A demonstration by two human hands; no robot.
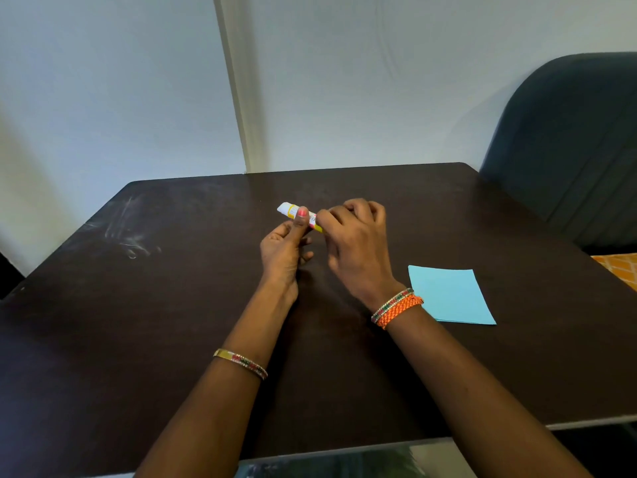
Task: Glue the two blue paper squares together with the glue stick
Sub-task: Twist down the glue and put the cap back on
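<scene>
A white and yellow glue stick (289, 210) is held above the middle of the dark table (138, 305), tilted with its white end up and to the left. My left hand (284, 250) grips its middle, thumb on top. My right hand (355, 243) is closed around its lower right end, which is hidden by the fingers. Blue paper (451, 294) lies flat on the table to the right of my right wrist. It looks like one stack; I cannot tell whether it is one sheet or two.
A dark padded chair (568, 139) stands at the table's far right corner. A pale wall (344, 81) runs close behind the table's far edge. An orange patterned surface (620, 267) shows at the right edge. Whitish scuff marks (131, 236) are on the left part.
</scene>
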